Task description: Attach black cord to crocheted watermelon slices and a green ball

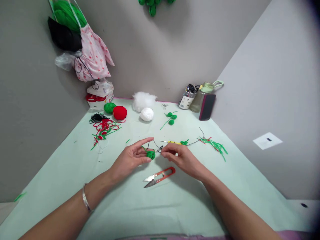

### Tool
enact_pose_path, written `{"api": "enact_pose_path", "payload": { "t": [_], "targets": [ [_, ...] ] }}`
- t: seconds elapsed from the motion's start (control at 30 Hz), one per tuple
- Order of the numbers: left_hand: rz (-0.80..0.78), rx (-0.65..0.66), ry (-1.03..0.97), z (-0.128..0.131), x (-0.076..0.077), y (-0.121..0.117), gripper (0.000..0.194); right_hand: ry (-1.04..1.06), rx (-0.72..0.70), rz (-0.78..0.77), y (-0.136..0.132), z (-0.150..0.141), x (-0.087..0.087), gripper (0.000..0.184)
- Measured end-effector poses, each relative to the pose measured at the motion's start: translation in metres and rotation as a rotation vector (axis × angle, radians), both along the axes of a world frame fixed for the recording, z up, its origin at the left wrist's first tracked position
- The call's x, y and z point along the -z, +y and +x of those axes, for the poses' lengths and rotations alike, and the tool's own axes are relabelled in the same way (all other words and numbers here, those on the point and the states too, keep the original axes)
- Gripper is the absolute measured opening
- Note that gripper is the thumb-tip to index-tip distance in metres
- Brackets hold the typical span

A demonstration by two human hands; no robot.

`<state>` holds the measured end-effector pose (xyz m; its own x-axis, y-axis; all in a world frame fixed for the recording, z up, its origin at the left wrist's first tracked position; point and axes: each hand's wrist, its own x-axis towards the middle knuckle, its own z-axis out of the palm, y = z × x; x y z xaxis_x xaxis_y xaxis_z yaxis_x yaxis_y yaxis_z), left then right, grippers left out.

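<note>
My left hand (pixel 136 154) holds a small green crocheted ball (pixel 150 154) between thumb and fingers, its index finger stretched out with black yarn (pixel 157 146) running over it. My right hand (pixel 178 155) is closed in a pinch just right of the ball, by a tangle of the black yarn. What sits between its fingertips is too small to make out. Behind the right hand lies a crochet hook with a yellow handle (pixel 175 142), beside a bit of green yarn (pixel 184 142). Orange-handled thread snips (pixel 160 176) lie on the table in front of both hands.
Red (pixel 120 113), green (pixel 109 107) and white (pixel 147 114) yarn balls stand at the back, near white stuffing (pixel 143 101). Loose yarn scraps (pixel 105 128) lie left, green strands (pixel 216 146) right. A phone (pixel 207 107) leans against a bottle (pixel 197 100). Small green balls (pixel 171 116) lie behind.
</note>
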<state>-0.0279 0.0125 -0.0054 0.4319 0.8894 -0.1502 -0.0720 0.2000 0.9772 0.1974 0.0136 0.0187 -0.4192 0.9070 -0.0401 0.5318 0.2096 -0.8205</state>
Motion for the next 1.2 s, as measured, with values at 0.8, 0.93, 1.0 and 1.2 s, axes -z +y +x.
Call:
{"api": "enact_pose_path", "payload": {
  "t": [0.8, 0.93, 1.0, 1.2],
  "targets": [
    [-0.020, -0.003, 0.085, 0.013, 0.009, -0.006, 0.064, -0.541, -0.224, 0.847, -0.012, -0.009, 0.016, 0.023],
    [-0.030, -0.007, 0.081, 0.014, 0.010, -0.005, 0.063, -0.578, -0.214, 0.907, -0.012, -0.014, 0.018, 0.025],
    [-0.036, 0.002, 0.065, 0.014, 0.011, -0.005, 0.063, -0.527, -0.188, 0.872, -0.012, -0.015, 0.018, 0.024],
    [0.062, 0.048, 0.088, 0.011, 0.012, -0.006, 0.042, -0.121, -0.049, 0.474, -0.010, -0.015, 0.010, 0.017]
  ]
}}
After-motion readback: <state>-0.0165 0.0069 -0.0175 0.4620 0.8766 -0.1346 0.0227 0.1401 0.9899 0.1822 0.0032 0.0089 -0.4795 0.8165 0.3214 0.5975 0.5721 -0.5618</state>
